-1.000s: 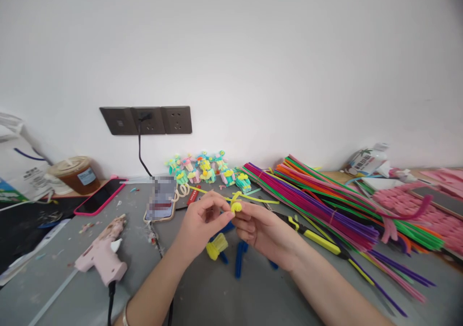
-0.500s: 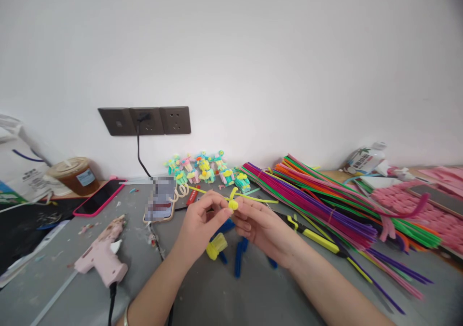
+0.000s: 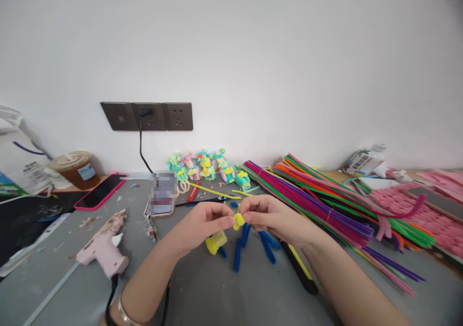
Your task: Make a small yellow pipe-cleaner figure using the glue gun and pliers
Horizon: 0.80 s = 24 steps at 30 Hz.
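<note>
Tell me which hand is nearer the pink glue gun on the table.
Left. The left hand is right of the pink glue gun, apart from it, pinching the yellow piece; the right hand pinches the same piece from the far side, farther away.

Plain white wall [image 3: 253, 51] takes up most of the view. It's matte and evenly lit, soft light with no hard shadows anywhere. Low down on it sits a dark brown socket panel [image 3: 146, 116], three plates side by side, with a black cable [image 3: 141, 147] plugged into the middle one and hanging down to the tabletop [image 3: 217, 292]. The tabletop butts right up against the wall. Its surface is grey and a bit scuffed, and a strip of brown wood [image 3: 334, 174] shows along the back edge on the right.
</note>
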Motion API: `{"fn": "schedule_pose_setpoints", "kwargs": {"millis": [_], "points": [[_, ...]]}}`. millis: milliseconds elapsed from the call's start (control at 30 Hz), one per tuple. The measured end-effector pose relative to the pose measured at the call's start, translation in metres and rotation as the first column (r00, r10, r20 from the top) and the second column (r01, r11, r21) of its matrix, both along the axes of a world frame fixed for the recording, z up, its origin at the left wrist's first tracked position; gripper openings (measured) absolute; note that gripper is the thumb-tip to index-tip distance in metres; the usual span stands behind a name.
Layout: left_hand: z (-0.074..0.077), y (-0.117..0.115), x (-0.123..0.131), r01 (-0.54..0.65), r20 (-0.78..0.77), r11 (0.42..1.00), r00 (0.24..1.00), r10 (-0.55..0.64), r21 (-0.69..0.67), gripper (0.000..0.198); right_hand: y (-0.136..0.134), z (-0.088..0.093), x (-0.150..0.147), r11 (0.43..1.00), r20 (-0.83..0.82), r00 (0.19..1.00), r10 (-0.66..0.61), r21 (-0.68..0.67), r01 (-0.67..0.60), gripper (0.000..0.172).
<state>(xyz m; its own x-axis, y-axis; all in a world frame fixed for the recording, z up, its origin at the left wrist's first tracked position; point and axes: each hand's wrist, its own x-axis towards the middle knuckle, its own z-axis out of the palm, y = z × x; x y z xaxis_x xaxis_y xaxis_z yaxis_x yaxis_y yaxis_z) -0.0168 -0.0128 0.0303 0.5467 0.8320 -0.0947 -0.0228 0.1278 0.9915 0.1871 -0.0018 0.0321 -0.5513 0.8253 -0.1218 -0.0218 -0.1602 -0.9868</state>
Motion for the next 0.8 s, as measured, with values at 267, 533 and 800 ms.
{"fn": "schedule_pose_setpoints", "kwargs": {"millis": [267, 533, 800], "points": [[0.001, -0.001, -0.003, 0.096, -0.057, 0.995, 0.994, -0.097, -0.021, 0.039, 0.003, 0.005, 0.006, 0.909, 0.0, 0.978, -0.209, 0.369, 0.194, 0.024], [-0.003, 0.001, -0.005, 0.071, -0.021, 0.994, 0.997, -0.073, -0.084, 0.033, 0.0, 0.004, 0.005, 0.983, 0.057, 0.995, 0.087, 0.159, -0.095, 0.021], [-0.004, 0.0, -0.002, 0.081, 0.078, 0.982, 0.995, -0.068, -0.17, 0.034, 0.002, -0.012, 0.002, 0.968, -0.191, 0.958, 0.214, -0.089, -0.234, 0.025]]}}
